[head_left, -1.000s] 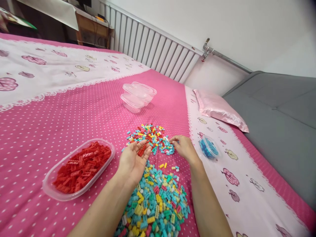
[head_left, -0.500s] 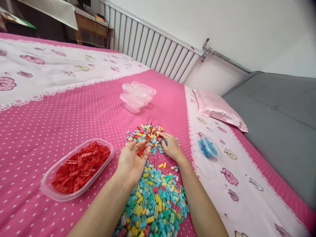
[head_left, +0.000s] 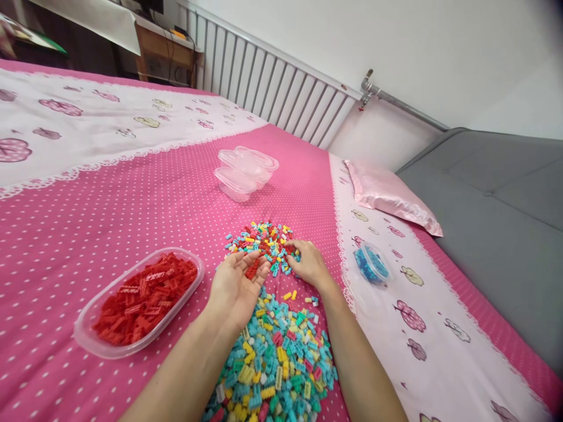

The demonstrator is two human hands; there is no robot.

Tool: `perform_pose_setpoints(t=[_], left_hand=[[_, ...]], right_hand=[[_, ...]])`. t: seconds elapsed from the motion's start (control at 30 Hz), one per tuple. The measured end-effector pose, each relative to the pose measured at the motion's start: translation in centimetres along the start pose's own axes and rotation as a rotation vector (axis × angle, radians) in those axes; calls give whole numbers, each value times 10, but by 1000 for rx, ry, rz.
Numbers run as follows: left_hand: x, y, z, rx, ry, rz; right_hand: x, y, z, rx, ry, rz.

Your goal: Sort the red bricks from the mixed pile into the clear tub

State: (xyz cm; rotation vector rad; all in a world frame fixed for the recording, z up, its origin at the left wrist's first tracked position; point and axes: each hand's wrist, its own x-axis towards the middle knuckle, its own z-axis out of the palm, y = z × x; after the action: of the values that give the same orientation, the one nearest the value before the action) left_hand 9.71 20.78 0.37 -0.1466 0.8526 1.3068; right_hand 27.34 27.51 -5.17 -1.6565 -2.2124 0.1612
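My left hand point(head_left: 235, 284) is turned palm up with its fingers curled, cupping a few red toy bricks point(head_left: 253, 269). Its fingertips lie at the near edge of a small pile of mixed toy bricks point(head_left: 268, 237). At the pile's right side, my right hand point(head_left: 308, 262) reaches in with thumb and forefinger close around a red brick; the exact contact is hard to see. Below both hands spreads a larger heap of toy bricks point(head_left: 272, 357), mostly turquoise, yellow and green. A clear tub point(head_left: 199, 275) full of red bricks point(head_left: 147, 296) stands left of my left hand.
Clear empty tubs point(head_left: 237, 179) sit beyond the small pile. A small tub of blue bricks point(head_left: 370, 262) stands at right. A pink pillow point(head_left: 391, 196) lies near the grey headboard point(head_left: 492, 217). Metal bed rails point(head_left: 264, 73) run along the wall; a desk point(head_left: 165, 50) is far left.
My right hand has shifted slightly right and down at the small pile, its thumb and forefinger drawn nearer each other. My left hand stays nearly where it was.
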Motion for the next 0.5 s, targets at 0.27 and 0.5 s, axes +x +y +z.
perform_pose_setpoints(t=[0.27, 0.5], left_hand=[[1, 0, -1, 5, -8, -14], [0, 0, 0, 2, 4, 2]], right_hand=[[3, -1, 3, 12, 93, 7], [2, -7, -6, 67, 204, 19]])
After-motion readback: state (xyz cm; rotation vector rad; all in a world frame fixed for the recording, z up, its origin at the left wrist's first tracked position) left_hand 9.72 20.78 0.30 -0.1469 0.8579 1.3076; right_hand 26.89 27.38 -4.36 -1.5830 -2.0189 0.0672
